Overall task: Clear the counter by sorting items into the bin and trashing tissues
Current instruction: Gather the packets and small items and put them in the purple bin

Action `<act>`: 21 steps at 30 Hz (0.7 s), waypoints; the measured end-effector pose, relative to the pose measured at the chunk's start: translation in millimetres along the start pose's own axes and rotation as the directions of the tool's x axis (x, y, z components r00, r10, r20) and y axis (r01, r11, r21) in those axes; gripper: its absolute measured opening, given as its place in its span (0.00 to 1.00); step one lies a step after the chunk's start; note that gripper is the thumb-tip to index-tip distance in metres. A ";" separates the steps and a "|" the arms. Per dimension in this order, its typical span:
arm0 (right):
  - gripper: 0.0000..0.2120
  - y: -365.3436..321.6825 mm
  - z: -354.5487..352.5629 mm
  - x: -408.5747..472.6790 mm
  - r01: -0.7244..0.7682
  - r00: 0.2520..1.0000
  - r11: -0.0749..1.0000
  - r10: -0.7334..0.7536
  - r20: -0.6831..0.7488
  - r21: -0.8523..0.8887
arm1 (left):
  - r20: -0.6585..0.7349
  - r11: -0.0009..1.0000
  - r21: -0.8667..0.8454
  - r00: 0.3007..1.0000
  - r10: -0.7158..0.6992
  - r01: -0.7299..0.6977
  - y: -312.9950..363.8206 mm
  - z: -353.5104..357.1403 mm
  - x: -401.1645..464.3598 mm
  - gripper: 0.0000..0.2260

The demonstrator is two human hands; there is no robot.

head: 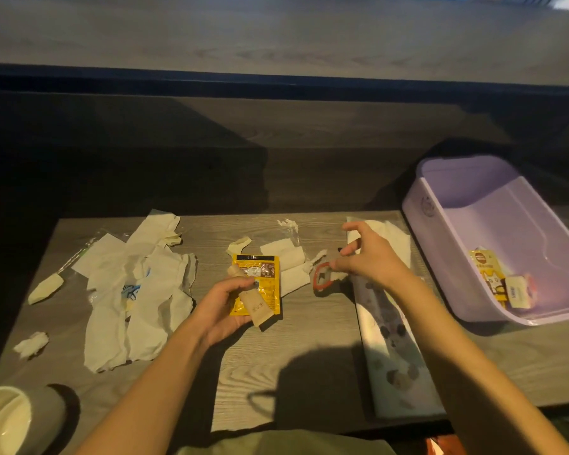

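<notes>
Your left hand (225,303) grips tube (256,303) and yellow sachet (266,284); right hand (365,257) pinches the red-ringed item (322,280). A loose grip may drop the sachet.

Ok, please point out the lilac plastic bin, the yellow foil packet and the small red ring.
lilac plastic bin (440,224), head view, near left wall.
yellow foil packet (268,290), head view, printed front.
small red ring (317,284), head view, left rim.

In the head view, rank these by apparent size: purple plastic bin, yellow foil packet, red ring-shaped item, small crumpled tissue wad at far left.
1. Purple plastic bin
2. Yellow foil packet
3. Red ring-shaped item and small crumpled tissue wad: look alike, unranked.
</notes>
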State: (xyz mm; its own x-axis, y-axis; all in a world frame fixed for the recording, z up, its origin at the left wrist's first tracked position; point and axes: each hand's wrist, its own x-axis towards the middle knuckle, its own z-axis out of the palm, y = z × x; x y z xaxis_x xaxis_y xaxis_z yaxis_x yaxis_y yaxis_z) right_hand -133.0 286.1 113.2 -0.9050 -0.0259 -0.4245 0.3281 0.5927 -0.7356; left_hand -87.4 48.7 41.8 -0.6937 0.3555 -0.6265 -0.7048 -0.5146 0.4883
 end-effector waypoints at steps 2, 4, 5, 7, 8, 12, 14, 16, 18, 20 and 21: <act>0.22 -7.4 -5.2 -0.9 -0.021 0.998 0.999 0.019 0.052 0.046 | 0.001 1.000 0.027 1.000 0.010 -0.010 -1.2 1.4 0.5 0.08; 0.16 -10.5 -4.9 -1.8 -0.011 0.994 0.990 -0.005 0.113 0.142 | 0.027 0.998 0.054 1.000 0.011 -0.013 -2.9 3.2 1.6 0.09; 0.14 -11.8 -2.6 -2.5 0.012 0.988 0.980 -0.042 0.147 0.196 | 0.042 0.998 0.055 0.999 0.008 -0.010 -3.8 3.9 1.5 0.10; 0.10 -13.6 8.0 -5.1 0.059 0.967 0.957 -0.125 0.221 0.283 | 0.079 0.999 0.036 0.997 -0.011 0.008 -5.9 6.1 1.0 0.15; 0.08 -13.2 16.4 -5.7 0.072 0.955 0.953 -0.150 0.254 0.293 | 0.105 0.999 0.033 0.994 -0.026 0.022 -6.9 7.0 0.6 0.18; 0.08 -11.1 57.1 -6.5 0.107 0.932 0.981 -0.155 0.327 0.161 | 0.243 0.996 0.025 0.966 -0.086 0.082 -10.4 6.0 -2.1 0.27; 0.09 -8.1 74.0 -6.2 0.148 0.937 0.986 -0.166 0.307 0.081 | 0.222 0.994 0.071 0.970 -0.098 0.084 -12.4 3.7 -3.8 0.22; 0.10 -6.7 84.0 -5.4 0.190 0.936 0.981 -0.189 0.298 0.026 | 0.142 0.983 0.175 0.986 -0.088 0.062 -14.8 1.8 -7.0 0.16; 0.08 -7.0 87.7 -1.1 0.188 0.935 0.981 -0.193 0.297 0.045 | 0.079 0.978 0.203 0.995 -0.058 0.041 -17.2 -2.8 -8.7 0.15; 0.04 -6.7 88.3 10.8 0.134 0.971 0.982 -0.156 0.182 0.131 | 0.029 0.985 0.171 0.999 -0.040 0.035 -17.7 -8.1 -11.2 0.16; 0.03 -6.2 87.5 20.0 0.108 0.990 0.985 -0.119 0.076 0.136 | 0.007 0.987 0.159 0.999 -0.033 0.031 -17.2 -11.5 -12.5 0.17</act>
State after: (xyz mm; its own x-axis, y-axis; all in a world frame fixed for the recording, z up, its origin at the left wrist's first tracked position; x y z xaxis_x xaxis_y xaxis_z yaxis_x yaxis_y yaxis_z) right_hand -129.5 211.5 63.0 -0.9145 -0.1575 -0.3728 0.2621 0.4714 -0.8421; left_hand -65.0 44.1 34.3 -0.6711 0.3775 -0.6381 -0.7409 -0.3726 0.5588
